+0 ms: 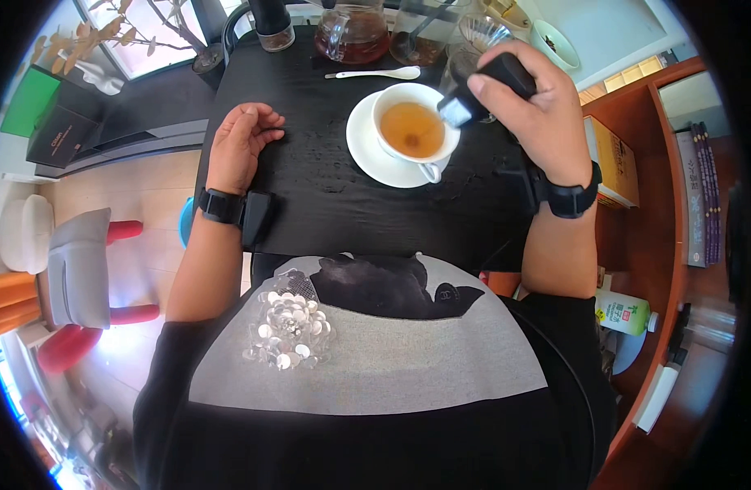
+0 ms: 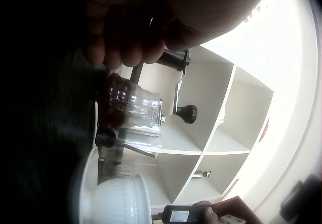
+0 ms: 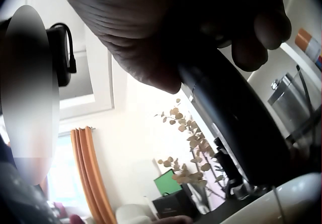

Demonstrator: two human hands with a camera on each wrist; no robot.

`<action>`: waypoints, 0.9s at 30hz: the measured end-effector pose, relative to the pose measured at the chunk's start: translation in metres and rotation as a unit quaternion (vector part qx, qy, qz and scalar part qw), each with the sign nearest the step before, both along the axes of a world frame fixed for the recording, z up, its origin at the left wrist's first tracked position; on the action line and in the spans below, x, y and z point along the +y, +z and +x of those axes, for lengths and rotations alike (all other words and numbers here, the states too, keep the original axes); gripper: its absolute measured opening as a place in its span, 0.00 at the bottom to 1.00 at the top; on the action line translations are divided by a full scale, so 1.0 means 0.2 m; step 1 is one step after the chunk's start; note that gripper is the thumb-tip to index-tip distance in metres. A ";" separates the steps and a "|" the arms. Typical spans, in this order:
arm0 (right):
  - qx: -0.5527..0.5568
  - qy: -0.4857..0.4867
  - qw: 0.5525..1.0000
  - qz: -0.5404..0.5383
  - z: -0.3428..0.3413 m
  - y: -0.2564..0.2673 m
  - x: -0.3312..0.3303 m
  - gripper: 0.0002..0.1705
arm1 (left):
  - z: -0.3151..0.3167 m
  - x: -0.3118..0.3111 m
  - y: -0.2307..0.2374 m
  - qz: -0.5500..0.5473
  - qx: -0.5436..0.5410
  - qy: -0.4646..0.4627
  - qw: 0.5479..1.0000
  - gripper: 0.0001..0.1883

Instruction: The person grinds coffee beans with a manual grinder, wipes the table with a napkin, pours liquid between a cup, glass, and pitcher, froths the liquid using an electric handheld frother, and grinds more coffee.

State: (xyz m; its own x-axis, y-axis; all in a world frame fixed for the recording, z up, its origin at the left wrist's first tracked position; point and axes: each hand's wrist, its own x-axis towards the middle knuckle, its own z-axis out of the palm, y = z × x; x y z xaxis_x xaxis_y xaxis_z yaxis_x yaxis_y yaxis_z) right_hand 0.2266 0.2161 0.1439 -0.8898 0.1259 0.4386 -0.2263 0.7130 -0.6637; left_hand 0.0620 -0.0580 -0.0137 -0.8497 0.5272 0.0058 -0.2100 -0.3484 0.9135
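My right hand (image 1: 547, 114) grips a black handheld device (image 1: 506, 77) with a pale, screen-like panel (image 2: 179, 216) near its lower end. That end leans over the right rim of a white teacup (image 1: 430, 171) filled with amber tea (image 1: 408, 129). A thin rod (image 3: 277, 206) runs down from it at the white rim in the right wrist view. Under the cup is a white saucer (image 1: 362, 155). Left of them, my left hand (image 1: 243, 147) rests on the black table (image 1: 326, 208), fingers loosely curled and holding nothing.
Behind the cup lies a white spoon (image 1: 384, 73). Farther back stand a glass teapot (image 1: 353, 37) of reddish tea, a glass jug (image 1: 416, 45), a ribbed glass piece (image 1: 482, 34) and a black-topped grinder (image 1: 271, 24). An open wooden shelf (image 1: 649, 237) stands at the right.
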 end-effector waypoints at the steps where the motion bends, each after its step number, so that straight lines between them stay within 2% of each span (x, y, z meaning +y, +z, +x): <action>1: -0.005 0.030 0.999 -0.045 0.01 0.01 -0.01 0.10 | 0.00 -0.01 0.00 -0.006 0.001 -0.008 1.000 0.10; 2: -0.007 0.031 0.998 -0.046 0.01 0.01 -0.03 0.10 | 0.00 -0.01 0.00 -0.006 -0.001 -0.007 1.000 0.10; 4: 0.007 -0.045 0.997 -0.067 0.00 0.02 -0.05 0.10 | 0.00 -0.01 0.00 -0.011 0.001 -0.003 1.000 0.10; 5: 0.034 -0.068 0.997 -0.019 -0.01 0.01 -0.03 0.10 | 0.00 0.00 0.00 -0.010 0.000 -0.003 1.000 0.10; 8: -0.019 -0.050 0.999 0.005 0.01 0.02 -0.01 0.10 | 0.00 -0.01 0.00 -0.013 -0.004 0.003 1.000 0.10; 9: -0.017 0.002 1.000 -0.019 0.01 0.02 -0.01 0.10 | 0.00 -0.01 0.00 -0.010 0.001 -0.001 1.000 0.10; 12: 0.018 -0.020 0.997 -0.067 0.00 0.03 -0.05 0.10 | -0.01 -0.01 -0.01 -0.008 0.002 -0.009 1.000 0.10; 14: -0.001 -0.059 0.996 -0.069 0.00 0.03 -0.05 0.10 | -0.01 -0.01 -0.01 -0.006 0.000 -0.013 1.000 0.10; 16: -0.050 -0.049 0.997 -0.041 0.00 0.03 -0.03 0.10 | -0.01 -0.01 0.00 -0.012 0.004 -0.012 1.000 0.10; 17: -0.034 0.011 0.999 -0.014 0.00 0.02 -0.01 0.10 | -0.01 -0.01 0.00 -0.012 0.003 -0.010 1.000 0.10; 21: 0.004 -0.034 0.996 -0.087 -0.02 0.01 -0.04 0.11 | 0.00 -0.01 0.00 -0.008 0.005 -0.012 1.000 0.10; 22: 0.005 -0.034 0.996 -0.087 -0.01 0.02 -0.04 0.11 | -0.01 -0.01 0.00 -0.006 0.005 -0.011 1.000 0.11; 24: -0.030 -0.044 0.998 -0.016 0.00 0.02 -0.02 0.11 | -0.01 -0.01 -0.01 -0.003 0.007 -0.012 1.000 0.11; 25: -0.036 0.007 0.999 -0.021 0.00 0.02 -0.01 0.11 | -0.01 -0.02 -0.01 -0.001 0.006 -0.012 1.000 0.11; 27: -0.036 -0.003 0.999 -0.033 0.01 0.05 -0.04 0.10 | 0.00 -0.02 0.00 0.000 0.006 -0.012 1.000 0.11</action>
